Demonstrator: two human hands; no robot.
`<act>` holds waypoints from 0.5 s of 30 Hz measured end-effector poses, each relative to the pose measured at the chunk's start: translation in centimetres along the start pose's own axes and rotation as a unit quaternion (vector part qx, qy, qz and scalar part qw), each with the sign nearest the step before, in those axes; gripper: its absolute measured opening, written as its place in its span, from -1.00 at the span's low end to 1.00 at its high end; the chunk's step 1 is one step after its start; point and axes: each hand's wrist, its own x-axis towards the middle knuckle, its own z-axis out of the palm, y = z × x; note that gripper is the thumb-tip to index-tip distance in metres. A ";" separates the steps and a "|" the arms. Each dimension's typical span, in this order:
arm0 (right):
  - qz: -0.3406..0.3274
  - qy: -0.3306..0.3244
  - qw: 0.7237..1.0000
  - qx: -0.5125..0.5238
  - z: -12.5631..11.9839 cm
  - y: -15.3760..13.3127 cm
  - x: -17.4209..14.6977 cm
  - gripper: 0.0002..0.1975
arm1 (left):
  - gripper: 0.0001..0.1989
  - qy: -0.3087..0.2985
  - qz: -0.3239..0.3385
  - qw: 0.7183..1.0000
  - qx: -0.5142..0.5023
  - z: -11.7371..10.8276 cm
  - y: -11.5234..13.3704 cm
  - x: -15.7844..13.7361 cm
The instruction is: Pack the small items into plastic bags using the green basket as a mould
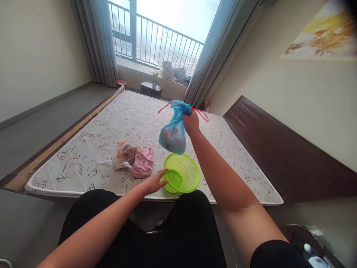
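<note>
Right hand [191, 121] holding a filled blue bag [173, 137] above the bed.
From where I stand, the lettered mattress [134, 111] spreads widest; at its near edge sits a green basket [192, 175]. The left hand [155, 182] comes at it from the left, thumb and fingers parted by the rim; I can't tell whether they pinch it. Above the basket's far side hangs the bag, its neck clenched in the right fist, contents blurred. Left of the basket lie a clear bag [119, 156] and a pink cloth [143, 163]. I'd judge the step is handling the bag over the basket; the next move seems to call for a firm right grip and a steadied rim.
</note>
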 end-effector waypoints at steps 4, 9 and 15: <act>-0.030 -0.074 0.981 -0.178 1.8 1.3 -1.3 -0.78 | -0.31 -0.011 0.000 0.999 0.034 0.0 0.1 0.0; -0.045 -0.370 0.820 -0.435 6.0 4.6 -9.0 -0.68 | -0.35 -0.027 -0.009 0.998 0.056 -0.3 0.3 0.3; 0.001 -0.464 0.740 -0.487 10.2 6.1 -16.3 -0.76 | -0.31 -0.022 0.039 0.997 0.066 0.2 -0.2 0.8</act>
